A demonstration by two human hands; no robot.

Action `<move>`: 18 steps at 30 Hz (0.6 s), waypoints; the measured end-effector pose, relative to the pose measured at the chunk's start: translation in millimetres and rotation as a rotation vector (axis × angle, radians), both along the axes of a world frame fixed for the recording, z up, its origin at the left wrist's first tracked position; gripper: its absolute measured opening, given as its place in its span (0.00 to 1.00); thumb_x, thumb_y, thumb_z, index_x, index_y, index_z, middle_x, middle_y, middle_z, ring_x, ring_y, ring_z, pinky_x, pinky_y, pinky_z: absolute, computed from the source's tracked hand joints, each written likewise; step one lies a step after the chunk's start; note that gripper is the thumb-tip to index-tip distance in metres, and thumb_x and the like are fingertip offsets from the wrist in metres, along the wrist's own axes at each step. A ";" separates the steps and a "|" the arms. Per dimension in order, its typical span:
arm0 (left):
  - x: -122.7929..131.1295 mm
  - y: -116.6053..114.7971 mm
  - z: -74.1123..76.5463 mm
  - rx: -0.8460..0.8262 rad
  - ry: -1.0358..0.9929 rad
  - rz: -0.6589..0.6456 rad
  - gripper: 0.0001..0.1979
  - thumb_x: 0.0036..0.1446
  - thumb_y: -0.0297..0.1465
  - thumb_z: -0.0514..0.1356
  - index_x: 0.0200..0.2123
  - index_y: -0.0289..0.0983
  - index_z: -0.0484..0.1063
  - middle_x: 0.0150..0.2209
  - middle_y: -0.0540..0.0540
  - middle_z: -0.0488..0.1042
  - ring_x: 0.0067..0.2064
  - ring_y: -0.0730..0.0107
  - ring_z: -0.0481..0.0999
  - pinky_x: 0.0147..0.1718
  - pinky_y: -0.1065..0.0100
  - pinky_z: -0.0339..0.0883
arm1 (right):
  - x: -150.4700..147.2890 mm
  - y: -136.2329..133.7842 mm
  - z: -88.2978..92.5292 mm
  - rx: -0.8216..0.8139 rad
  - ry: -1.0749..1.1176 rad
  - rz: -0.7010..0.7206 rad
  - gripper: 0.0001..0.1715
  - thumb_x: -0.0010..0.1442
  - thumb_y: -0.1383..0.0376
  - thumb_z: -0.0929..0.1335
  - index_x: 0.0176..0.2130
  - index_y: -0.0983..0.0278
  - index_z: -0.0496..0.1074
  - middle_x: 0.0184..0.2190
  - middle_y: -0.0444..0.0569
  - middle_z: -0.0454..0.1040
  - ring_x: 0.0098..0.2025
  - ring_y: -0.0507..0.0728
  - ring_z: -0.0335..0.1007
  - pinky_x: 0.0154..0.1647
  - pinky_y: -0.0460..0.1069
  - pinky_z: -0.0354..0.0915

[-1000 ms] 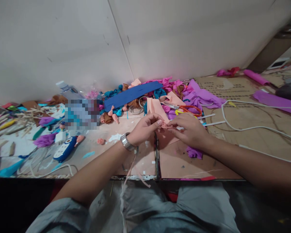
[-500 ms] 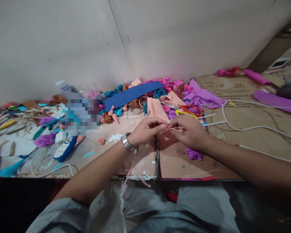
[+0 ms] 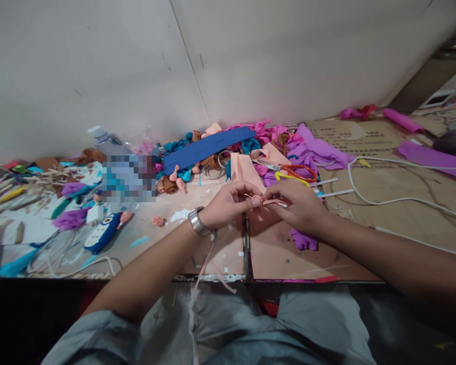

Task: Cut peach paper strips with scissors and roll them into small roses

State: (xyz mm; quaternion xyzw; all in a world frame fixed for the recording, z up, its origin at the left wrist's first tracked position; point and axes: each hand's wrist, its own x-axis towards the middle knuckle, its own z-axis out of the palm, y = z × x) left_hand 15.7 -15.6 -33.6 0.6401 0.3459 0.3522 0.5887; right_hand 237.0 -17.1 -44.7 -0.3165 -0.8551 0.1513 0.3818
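Between my two hands is a small peach crepe-paper flower [image 3: 257, 199] with tight, rolled petals. My left hand [image 3: 231, 204] pinches it between thumb and fingers. Just to the right, my right hand [image 3: 297, 207] is closed on a peach paper strip [image 3: 270, 202] that runs to the flower. Behind the hands lies a folded sheet of peach crepe paper [image 3: 246, 171]. Scissors [image 3: 298, 172] with orange and yellow handles rest beyond my right hand. A finished-looking peach paper rosette [image 3: 158, 221] lies on the table left of my watch.
A blue paper strip [image 3: 209, 148] tops a heap of coloured scraps by the wall. A blue-and-white device [image 3: 103, 233] lies at left, near a plastic bottle [image 3: 108, 140]. A white cable [image 3: 403, 200] loops over cardboard at right. Thin peach strips [image 3: 205, 266] hang over the front edge.
My fingers have shifted slightly around the peach flower, which shows more plainly now. The strip at my right hand looks straighter. Everything else lies as before.
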 end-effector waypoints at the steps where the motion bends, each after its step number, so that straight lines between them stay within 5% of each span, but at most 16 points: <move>1: -0.2 0.1 -0.1 -0.010 -0.004 -0.003 0.16 0.56 0.39 0.70 0.40 0.32 0.75 0.38 0.43 0.77 0.37 0.72 0.76 0.38 0.71 0.69 | -0.1 0.0 0.3 0.003 0.006 -0.003 0.03 0.61 0.68 0.71 0.38 0.61 0.74 0.35 0.48 0.80 0.38 0.59 0.74 0.42 0.53 0.63; 9: -3.2 -0.1 -7.5 -0.189 -0.114 -0.117 0.28 0.53 0.37 0.73 0.48 0.42 0.58 0.37 0.49 0.78 0.39 0.72 0.78 0.41 0.69 0.70 | 1.0 -1.5 -1.7 0.044 -0.098 0.110 0.18 0.65 0.69 0.67 0.54 0.61 0.74 0.41 0.53 0.77 0.43 0.61 0.72 0.43 0.54 0.64; 18: 1.1 -2.8 -2.9 -0.176 -0.059 -0.081 0.25 0.54 0.39 0.71 0.49 0.38 0.64 0.38 0.47 0.76 0.39 0.72 0.77 0.40 0.70 0.69 | 0.4 -1.4 -0.5 0.051 -0.019 0.080 0.10 0.63 0.67 0.69 0.46 0.60 0.72 0.41 0.53 0.76 0.44 0.62 0.72 0.46 0.56 0.65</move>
